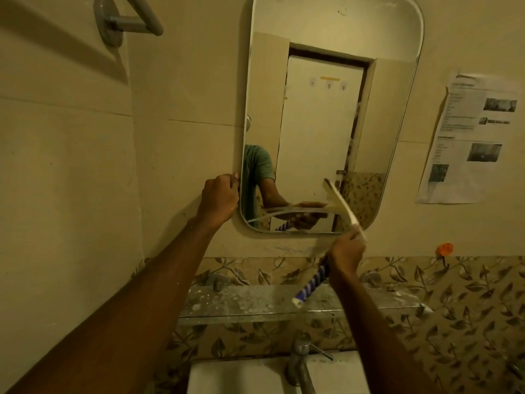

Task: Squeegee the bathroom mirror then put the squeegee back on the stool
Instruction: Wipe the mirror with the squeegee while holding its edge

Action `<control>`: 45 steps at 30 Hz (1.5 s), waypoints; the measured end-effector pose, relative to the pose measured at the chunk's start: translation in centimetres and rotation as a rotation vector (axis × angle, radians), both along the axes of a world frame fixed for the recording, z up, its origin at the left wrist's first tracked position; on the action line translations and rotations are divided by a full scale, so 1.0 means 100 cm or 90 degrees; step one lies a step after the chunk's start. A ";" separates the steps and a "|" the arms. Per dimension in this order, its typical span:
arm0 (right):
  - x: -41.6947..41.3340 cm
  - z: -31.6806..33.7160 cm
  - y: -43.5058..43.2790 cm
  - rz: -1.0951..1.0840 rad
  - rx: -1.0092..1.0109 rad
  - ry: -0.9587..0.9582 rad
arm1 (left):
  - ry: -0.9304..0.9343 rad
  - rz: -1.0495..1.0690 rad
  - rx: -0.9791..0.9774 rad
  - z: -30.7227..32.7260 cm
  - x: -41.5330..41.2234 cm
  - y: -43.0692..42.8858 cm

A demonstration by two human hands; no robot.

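Head view looks up at the mirror [326, 52], a tall rounded pane on a cream tiled wall. At about 9 o'clock from the pane's lower end, the left hand [218, 199] is curled against the mirror's left edge, fingertips hooked at the rim. At 5 o'clock, the right hand [348, 253] is clenched round the squeegee [342, 203], its blue-and-white striped handle sticking out below the fist toward 7 o'clock. The pale blade slants across the mirror's lower right corner, close to the bottom edge; whether it presses the glass I cannot tell. Most of the pane above the blade lies open. A glass shelf [255, 301] sits below the mirror, with a tap [299, 362] and basin [241, 376] under it, and a printed sheet [468, 137] hangs at 3 o'clock, just beside the right edge
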State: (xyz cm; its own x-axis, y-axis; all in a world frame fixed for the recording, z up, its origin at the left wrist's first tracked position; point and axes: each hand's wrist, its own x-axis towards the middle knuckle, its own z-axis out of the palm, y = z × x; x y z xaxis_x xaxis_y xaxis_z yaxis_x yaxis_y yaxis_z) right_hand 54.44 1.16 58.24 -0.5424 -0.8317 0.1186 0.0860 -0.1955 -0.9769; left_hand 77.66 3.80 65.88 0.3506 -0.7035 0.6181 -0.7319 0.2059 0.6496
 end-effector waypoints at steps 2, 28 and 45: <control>0.030 -0.015 0.015 0.028 -0.019 0.022 | 0.004 -0.008 0.002 0.000 0.000 0.000; 0.029 -0.025 0.019 0.005 -0.022 0.079 | 0.049 -0.032 0.021 0.002 0.000 0.004; 0.069 -0.032 0.032 0.019 -0.060 0.104 | 0.134 -0.104 0.046 0.007 0.006 0.009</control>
State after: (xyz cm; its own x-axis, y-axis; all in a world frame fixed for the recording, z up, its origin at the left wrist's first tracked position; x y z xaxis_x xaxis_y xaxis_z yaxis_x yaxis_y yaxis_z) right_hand 61.34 4.34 55.04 -0.4853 -0.8279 0.2810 -0.0660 -0.2858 -0.9560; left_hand 78.28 4.66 66.59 0.3438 -0.8010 0.4901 -0.5404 0.2581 0.8008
